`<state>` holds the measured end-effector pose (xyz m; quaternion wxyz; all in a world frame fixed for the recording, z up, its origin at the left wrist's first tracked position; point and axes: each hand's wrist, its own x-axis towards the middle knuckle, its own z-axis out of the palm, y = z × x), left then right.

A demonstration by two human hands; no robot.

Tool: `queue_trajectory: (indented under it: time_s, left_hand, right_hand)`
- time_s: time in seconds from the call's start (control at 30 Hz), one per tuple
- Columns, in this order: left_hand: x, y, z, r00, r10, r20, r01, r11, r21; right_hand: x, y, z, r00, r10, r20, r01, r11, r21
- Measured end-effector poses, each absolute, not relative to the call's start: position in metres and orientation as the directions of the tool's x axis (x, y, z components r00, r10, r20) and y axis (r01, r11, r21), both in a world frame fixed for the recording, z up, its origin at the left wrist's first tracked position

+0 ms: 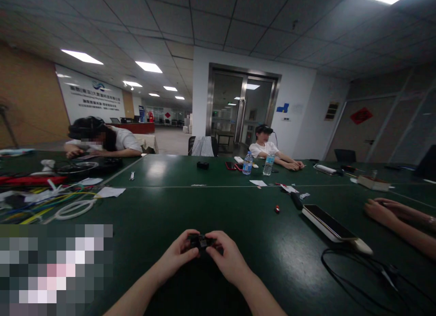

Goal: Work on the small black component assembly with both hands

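Observation:
Both hands meet over the dark green table (150, 216), low in the middle of the head view. Between them is a small black object (202, 241), which looks like a little device or part; its details are too small to make out. The fingers and thumb of my left hand (180, 252) pinch its left end. On the right end, the thumb and fingers of my right hand (225, 252) are closed in the same way. Part of the object is hidden behind the fingertips.
Cables (75, 209) and papers lie left. Ahead are a black item (202, 165) and two bottles (247, 163). A white device (329, 225) with a black cable (340, 277) lies right. Another person's hands (381, 211) rest far right; two people sit across the table.

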<state>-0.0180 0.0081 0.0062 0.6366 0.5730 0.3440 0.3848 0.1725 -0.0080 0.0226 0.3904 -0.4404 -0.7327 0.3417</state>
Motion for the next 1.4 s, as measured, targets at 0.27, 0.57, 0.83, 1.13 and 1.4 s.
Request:
queue_trajectory:
  time_s: [0.27,0.57,0.83,1.13,1.4]
  left_hand:
    - [-0.0186,0.0085,0.0056,0.468,0.883,-0.028,-0.063,0.064,0.996]
    - [-0.0182,0.0057,0.0111,0.489,0.872,-0.027,-0.067,0.069,0.995]
    - [-0.0186,0.0047,0.0117,0.5,0.866,-0.01,-0.087,0.061,0.994]
    - [-0.0179,0.0084,0.0033,0.512,0.858,0.043,-0.132,0.029,0.991]
    - [-0.0186,0.0087,0.0032,0.525,0.85,0.043,-0.123,0.026,0.992]
  right_hand:
    - [0.1722,-0.0063,0.0214,-0.308,0.915,0.262,0.375,0.37,-0.85]
    - [0.1725,-0.0082,0.023,-0.297,0.922,0.248,0.391,0.354,-0.849]
    - [0.1729,-0.0089,0.0252,-0.305,0.921,0.243,0.392,0.353,-0.849]
    - [0.172,-0.0089,0.0254,-0.294,0.912,0.286,0.37,0.384,-0.846]
    - [0.1724,-0.0088,0.0247,-0.287,0.921,0.264,0.389,0.364,-0.846]
